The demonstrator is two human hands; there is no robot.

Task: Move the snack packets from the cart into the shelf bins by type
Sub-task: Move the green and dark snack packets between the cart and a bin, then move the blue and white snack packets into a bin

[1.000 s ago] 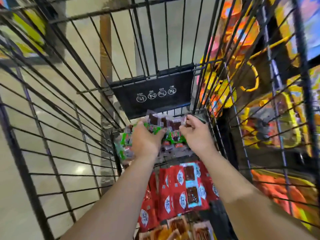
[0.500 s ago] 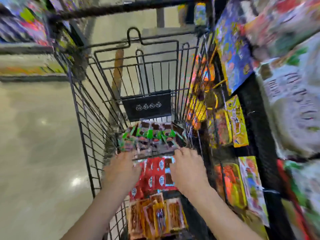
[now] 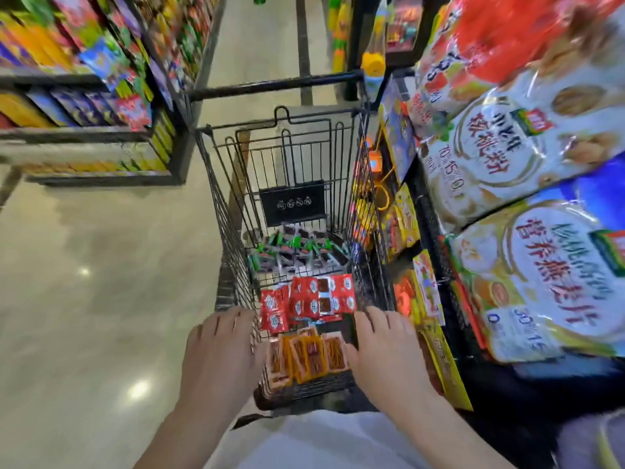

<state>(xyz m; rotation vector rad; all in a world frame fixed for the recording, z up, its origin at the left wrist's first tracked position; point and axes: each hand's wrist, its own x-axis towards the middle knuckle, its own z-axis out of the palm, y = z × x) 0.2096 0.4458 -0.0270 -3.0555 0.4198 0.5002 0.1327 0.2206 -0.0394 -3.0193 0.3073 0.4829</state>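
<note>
"Much shelved yet?"

"Nothing, by the look of it. Left hand point(image 3: 223, 346) and right hand point(image 3: 385, 350) are loose-fingered and empty. Orange packets point(image 3: 307, 353) lie between them, red packets point(image 3: 307, 299) just ahead, green packets point(image 3: 294, 252) farther on, all in the cart point(image 3: 230, 231)."

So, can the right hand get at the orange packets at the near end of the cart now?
Probably yes. The right hand holds nothing and hovers just beside the orange packets, which lie uncovered in the open-topped cart; nothing stands between them.
</note>
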